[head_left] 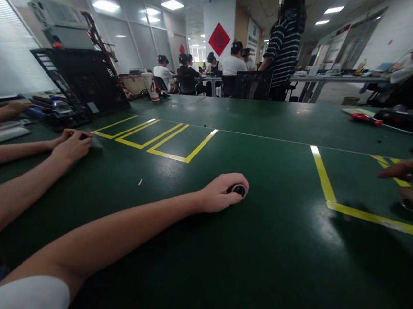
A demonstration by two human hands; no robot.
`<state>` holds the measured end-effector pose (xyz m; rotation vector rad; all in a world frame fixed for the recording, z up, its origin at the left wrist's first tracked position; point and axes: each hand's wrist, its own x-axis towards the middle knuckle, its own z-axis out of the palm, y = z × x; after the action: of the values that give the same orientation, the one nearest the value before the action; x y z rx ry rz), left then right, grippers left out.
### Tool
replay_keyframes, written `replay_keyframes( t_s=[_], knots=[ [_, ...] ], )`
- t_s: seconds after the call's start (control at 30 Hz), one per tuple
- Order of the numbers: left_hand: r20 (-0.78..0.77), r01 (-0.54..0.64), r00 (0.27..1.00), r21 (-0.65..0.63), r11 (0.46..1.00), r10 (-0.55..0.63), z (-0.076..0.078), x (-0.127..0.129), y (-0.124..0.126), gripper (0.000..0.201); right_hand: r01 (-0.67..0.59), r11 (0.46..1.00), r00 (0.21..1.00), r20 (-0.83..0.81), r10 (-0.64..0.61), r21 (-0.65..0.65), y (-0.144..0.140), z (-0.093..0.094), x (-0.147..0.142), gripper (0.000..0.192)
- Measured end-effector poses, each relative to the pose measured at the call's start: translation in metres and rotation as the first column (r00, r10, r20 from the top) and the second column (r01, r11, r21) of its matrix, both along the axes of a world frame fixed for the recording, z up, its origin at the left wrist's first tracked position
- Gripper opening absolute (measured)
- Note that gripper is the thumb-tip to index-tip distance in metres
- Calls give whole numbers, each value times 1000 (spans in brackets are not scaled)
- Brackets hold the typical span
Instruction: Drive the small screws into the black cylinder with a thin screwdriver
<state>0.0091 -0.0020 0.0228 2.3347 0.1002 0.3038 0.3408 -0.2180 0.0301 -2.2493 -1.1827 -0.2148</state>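
A: On the green mat (pixel 262 258), mid-table, item one: the right hand (pixel 220 194) is lying at full reach. Its fingers are curling together over a small round black part (pixel 238 190), which is sitting on the mat just under the fingertips.

B: Item two?

A: The left hand (pixel 72 146) is resting well apart to the left, near the yellow-taped boxes (pixel 156 139). Its fingers are bending down over something dark, and I cannot tell whether they are gripping it.

B: Hazards?

A: In my judgement the part is being held loosely. The grip is only a fingertip cover at the end of a stretched arm, and the mat is looking slick, so a round piece could be rolling away. A co-worker's hand (pixel 410 178) is working at the right edge, and a co-worker's forearm (pixel 15 151) is lying beside the left hand. Reaching across could be knocking into either.
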Motion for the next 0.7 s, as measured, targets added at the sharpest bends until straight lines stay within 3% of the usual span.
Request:
replay_keyframes(
  t_s=[0.07,0.13,0.23,0.3,0.37,0.53,0.7],
  knots=[
    [7,4,1000,17,1000,-4,0,-1,0,13,-102,990,961,-247,122,94,10,8,-42,20],
    [20,-1,1000,40,999,0,0,-1,-1,19,-187,919,800,-489,347,346,23,17,-89,22],
    [38,-28,999,80,996,25,-2,0,-2,24,-245,845,537,-659,526,475,40,26,-155,35],
    [48,-47,998,117,992,42,-4,0,-1,23,-279,821,425,-703,571,498,47,24,-184,37],
    [53,-49,998,156,987,41,-5,1,0,20,-327,805,426,-683,593,494,49,16,-200,34],
    [37,-34,999,238,971,26,-6,2,-2,17,-438,818,571,-587,574,373,36,-6,-206,32],
    [14,-39,999,302,952,37,-4,2,-4,15,-447,810,637,-500,586,378,30,-6,-209,33]
  ],
)
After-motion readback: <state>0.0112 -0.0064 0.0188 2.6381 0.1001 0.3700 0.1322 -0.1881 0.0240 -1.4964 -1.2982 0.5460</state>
